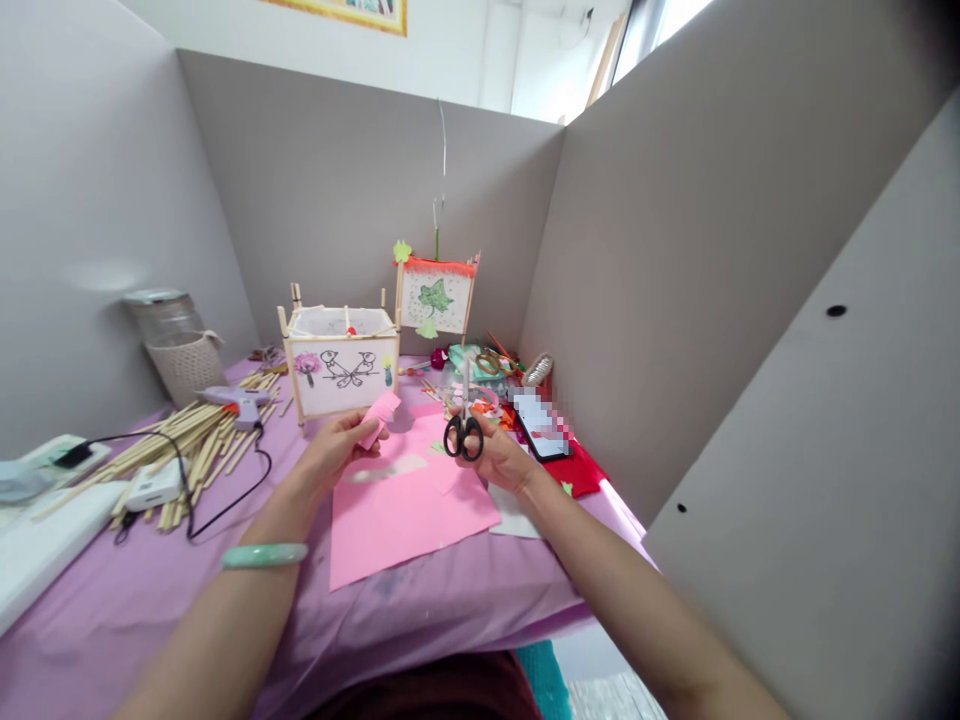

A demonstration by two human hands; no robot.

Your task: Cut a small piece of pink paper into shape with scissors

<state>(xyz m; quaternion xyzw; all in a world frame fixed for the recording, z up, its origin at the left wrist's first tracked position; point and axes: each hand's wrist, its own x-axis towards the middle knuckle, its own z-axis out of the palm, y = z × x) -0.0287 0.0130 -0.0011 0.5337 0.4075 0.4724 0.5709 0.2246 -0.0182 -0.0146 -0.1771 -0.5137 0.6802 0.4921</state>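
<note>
My left hand (346,447) pinches a small folded piece of pink paper (382,416) between thumb and fingers. To its right, my right hand (496,452) is closed on a pair of scissors (463,436) with black handles, the blades pointing away from me and apart from the pink piece. Beneath both hands a large pink sheet (412,525) lies flat on the table. Just beyond the left hand stands a stick-framed lantern box (345,370) with birds and flowers drawn on its white side.
A second lantern (435,298) with a green leaf hangs behind. Wooden sticks (202,450), a glue gun (244,400) and its black cord lie at left, near a jar (176,350). A phone (540,425) rests on red cloth at right. Grey panels (360,180) enclose the table.
</note>
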